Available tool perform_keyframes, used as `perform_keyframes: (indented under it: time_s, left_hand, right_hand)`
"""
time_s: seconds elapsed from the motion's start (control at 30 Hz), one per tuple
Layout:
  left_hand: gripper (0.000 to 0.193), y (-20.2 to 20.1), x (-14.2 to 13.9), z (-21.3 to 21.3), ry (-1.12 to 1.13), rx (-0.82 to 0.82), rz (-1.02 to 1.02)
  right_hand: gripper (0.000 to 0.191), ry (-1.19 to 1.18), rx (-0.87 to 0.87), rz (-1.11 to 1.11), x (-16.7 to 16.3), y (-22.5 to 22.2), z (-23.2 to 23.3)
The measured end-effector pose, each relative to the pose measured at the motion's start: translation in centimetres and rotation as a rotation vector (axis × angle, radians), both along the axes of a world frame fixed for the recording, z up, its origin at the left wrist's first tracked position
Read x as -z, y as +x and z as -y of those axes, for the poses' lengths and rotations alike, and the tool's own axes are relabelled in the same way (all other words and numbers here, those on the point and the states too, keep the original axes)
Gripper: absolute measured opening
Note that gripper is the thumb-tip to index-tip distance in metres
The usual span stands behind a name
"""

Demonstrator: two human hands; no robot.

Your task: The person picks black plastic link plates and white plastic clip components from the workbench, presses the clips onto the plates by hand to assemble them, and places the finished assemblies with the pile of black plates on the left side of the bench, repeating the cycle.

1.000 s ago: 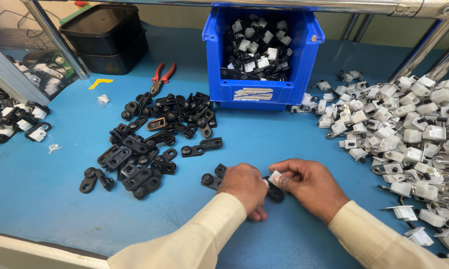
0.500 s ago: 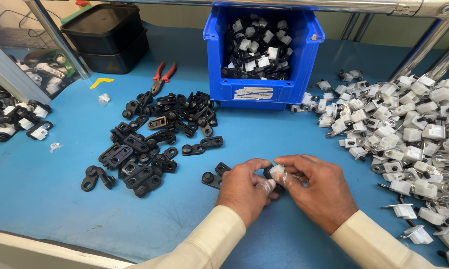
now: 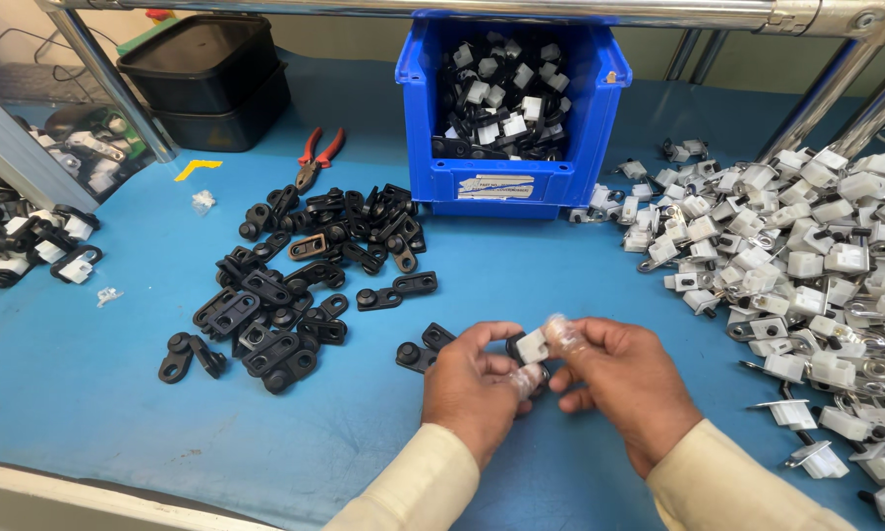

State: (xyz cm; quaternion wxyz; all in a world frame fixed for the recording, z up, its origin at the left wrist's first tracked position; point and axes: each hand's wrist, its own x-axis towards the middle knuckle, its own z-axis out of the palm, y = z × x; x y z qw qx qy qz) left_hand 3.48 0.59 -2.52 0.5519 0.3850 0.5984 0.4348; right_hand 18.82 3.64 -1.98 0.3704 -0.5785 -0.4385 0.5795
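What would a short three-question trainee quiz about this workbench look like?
1. True or false: the blue bin stands empty.
2. Which pile lies on the person's right: (a) black clips or (b) white parts?
3. What do the left hand and right hand hold between them?

Key: 1 false, it holds black-and-white pieces; 2 b; 3 a small white-and-black part.

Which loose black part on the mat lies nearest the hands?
The black part lying alone just left of the left hand, almost touching its fingers; the other black parts sit in the pile farther left.
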Motion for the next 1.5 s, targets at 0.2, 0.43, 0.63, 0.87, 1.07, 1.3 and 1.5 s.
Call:
perform_keyframes:
  time_s: [0.2, 0.43, 0.63, 0.87, 1.07, 1.3, 1.5]
  left_hand:
    - [0.047, -0.7, 1.7, 0.1, -0.063, 0.015, 0.183]
    - [0.046, -0.1, 3.2, -0.1, 0.032, 0.06, 0.091]
    - [0.042, 0.6, 2.9, 0.0, 0.003, -0.031, 0.036]
    - [0.039, -0.1, 2.6, 0.4, 0.019, -0.012, 0.246]
    - [0.037, 0.5, 2.4, 0.8, 0.057, 0.002, 0.111]
    - [0.038, 0.9, 2.7, 0.6, 0.013, -0.085, 0.177]
    - [0.037, 0.7, 2.5, 0.8, 0.012, -0.091, 0.198]
  right_hand:
    - [0.022, -0.367, -0.077, -0.128, 0.5, 1.2, -1.2]
    - [0.015, -0.285, -0.071, -0.033, 2.0, 0.9, -2.0]
    - [0.02, -0.107, 0.104, 0.081, 1.6, -1.3, 0.8]
    - [0.023, -0.064, 0.059, 0.0, 1.6, -0.1, 3.0]
    - [0.018, -0.15, 0.089, -0.098, 2.4, 0.5, 1.9]
    - [0.027, -0.137, 0.176, -0.199, 2.0, -0.3, 2.6]
    - [0.019, -0.034, 0.135, -0.046, 2.3, -0.7, 3.1]
